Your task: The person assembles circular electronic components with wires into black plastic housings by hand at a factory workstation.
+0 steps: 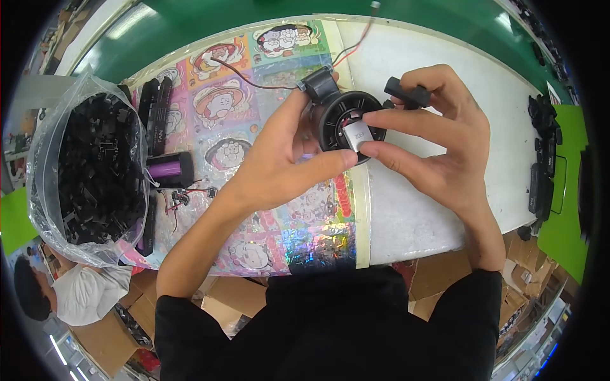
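My left hand (pixel 270 155) is wrapped round a black round plastic housing (pixel 329 120), its open end turned toward my right hand. A black cylindrical part (pixel 321 84) juts from the housing's far side, with thin red and black wires (pixel 352 49) trailing away. Inside the opening sits a small silver block (pixel 358 135) with printing on it. The thumb and index finger of my right hand (pixel 454 143) pinch this block, and my left thumb touches the rim beside it. A black plastic piece (pixel 412 95) is tucked in the other fingers of my right hand.
A clear plastic bag (pixel 39 184) full of small black parts stands at the left. Beside it lie long black pieces (pixel 160 111), a purple cell in a black holder (pixel 166 169) and a small wired board (pixel 181 198). Black parts (pixel 541 162) line the right edge. A person (pixel 89 293) sits lower left.
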`<move>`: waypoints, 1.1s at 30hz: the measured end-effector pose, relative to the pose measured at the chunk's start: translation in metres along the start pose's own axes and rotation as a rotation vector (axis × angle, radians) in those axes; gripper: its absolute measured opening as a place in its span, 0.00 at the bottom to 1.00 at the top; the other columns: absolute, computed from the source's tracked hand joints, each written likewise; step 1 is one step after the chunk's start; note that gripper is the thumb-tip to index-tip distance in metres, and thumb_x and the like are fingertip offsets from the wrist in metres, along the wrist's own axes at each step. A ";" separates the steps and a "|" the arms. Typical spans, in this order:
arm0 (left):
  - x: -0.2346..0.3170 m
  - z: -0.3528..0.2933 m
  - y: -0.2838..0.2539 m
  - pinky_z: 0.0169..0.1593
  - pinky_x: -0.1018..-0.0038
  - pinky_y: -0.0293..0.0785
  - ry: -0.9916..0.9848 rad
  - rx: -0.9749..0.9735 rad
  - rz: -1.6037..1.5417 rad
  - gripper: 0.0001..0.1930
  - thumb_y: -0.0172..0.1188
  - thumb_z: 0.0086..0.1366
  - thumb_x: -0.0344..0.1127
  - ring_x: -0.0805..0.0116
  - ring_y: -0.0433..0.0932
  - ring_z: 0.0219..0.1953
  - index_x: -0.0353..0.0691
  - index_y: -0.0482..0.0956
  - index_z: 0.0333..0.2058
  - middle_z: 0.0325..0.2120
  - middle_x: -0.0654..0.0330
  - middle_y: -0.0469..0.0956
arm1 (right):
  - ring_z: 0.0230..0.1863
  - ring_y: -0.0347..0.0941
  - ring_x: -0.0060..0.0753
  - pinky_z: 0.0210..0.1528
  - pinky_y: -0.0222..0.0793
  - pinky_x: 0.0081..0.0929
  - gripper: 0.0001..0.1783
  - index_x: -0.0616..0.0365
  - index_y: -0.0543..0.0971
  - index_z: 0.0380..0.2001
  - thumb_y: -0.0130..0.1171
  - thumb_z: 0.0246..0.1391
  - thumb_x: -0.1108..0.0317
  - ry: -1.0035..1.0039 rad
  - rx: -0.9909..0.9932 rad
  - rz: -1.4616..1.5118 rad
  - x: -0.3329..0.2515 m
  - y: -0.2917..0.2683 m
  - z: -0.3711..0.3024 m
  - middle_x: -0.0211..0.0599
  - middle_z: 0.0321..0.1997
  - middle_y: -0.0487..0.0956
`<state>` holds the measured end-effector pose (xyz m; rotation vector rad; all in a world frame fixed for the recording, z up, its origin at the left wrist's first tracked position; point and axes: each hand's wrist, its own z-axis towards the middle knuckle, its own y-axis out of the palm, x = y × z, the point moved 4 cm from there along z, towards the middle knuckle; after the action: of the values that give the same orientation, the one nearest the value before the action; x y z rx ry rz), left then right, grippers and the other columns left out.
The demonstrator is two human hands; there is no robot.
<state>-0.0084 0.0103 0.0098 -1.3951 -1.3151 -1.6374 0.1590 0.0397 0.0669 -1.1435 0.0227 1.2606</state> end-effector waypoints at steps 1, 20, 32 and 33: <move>-0.001 -0.001 -0.001 0.48 0.73 0.71 0.017 -0.014 0.024 0.36 0.65 0.54 0.27 0.71 0.70 0.48 0.34 0.55 0.60 0.48 0.57 0.68 | 0.34 0.70 0.29 0.36 0.70 0.24 0.19 0.56 0.84 0.30 0.75 0.27 0.71 -0.016 0.007 -0.005 -0.001 0.000 -0.001 0.34 0.35 0.70; 0.003 0.001 0.004 0.61 0.67 0.59 0.032 0.040 0.039 0.44 0.66 0.53 0.42 0.62 0.65 0.57 0.29 0.52 0.62 0.56 0.51 0.63 | 0.30 0.71 0.30 0.29 0.68 0.23 0.20 0.54 0.84 0.32 0.71 0.26 0.72 -0.313 0.051 -0.299 -0.005 0.011 -0.011 0.33 0.34 0.72; -0.004 -0.001 -0.003 0.60 0.68 0.60 -0.093 0.089 -0.035 0.42 0.62 0.57 0.47 0.62 0.66 0.56 0.29 0.52 0.62 0.55 0.50 0.64 | 0.28 0.69 0.31 0.25 0.65 0.24 0.14 0.59 0.83 0.26 0.73 0.28 0.77 -0.379 0.236 -0.178 -0.012 0.016 -0.017 0.30 0.28 0.71; -0.004 -0.001 -0.004 0.60 0.68 0.60 -0.095 0.090 -0.034 0.42 0.62 0.57 0.47 0.62 0.66 0.56 0.29 0.52 0.62 0.55 0.50 0.64 | 0.27 0.69 0.31 0.25 0.65 0.24 0.13 0.57 0.83 0.25 0.73 0.29 0.77 -0.352 0.253 -0.153 -0.011 0.017 -0.015 0.30 0.27 0.72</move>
<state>-0.0115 0.0104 0.0052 -1.4180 -1.4562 -1.5305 0.1502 0.0197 0.0546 -0.6834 -0.1611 1.2658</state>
